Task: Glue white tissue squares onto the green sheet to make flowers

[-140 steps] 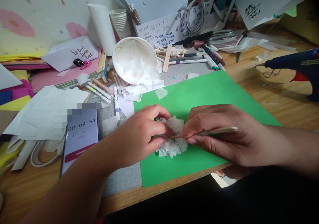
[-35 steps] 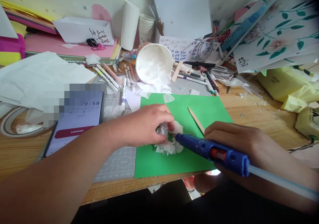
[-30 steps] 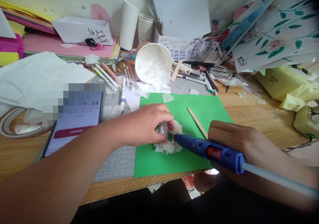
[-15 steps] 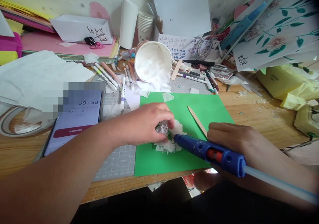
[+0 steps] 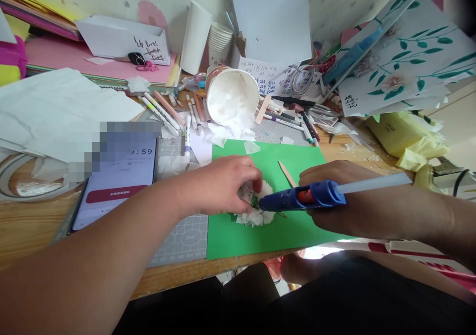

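My right hand (image 5: 327, 196) is wrapped round a blue hot glue gun (image 5: 282, 201), with a whitish glue stick (image 5: 375, 182) poking out of its back end. The gun's tip points left, at the green middle of a ruffled white paper flower (image 5: 256, 218). Fingers and thumb of my left hand (image 5: 232, 183) curl over the flower's left side and grip it. Whether the tip touches the flower I cannot tell. Beneath lies a sheet of green paper (image 5: 238, 240). A flat wooden stick (image 5: 287, 172) rests on that sheet, partly behind my right hand.
Beyond the sheet, a tipped paper tub (image 5: 232, 97) spills white paper pieces. Markers (image 5: 163, 111) lie to both sides of it. A phone (image 5: 115, 176) sits on the grey cutting mat (image 5: 178, 240) at left. Stacked paper cups (image 5: 220, 44) stand at the back; a yellow tissue pack (image 5: 401, 136) is at right.
My right hand has turned the glue gun, so its back end now sits higher and the glue stick points up to the right. My left hand keeps its hold on the flower.
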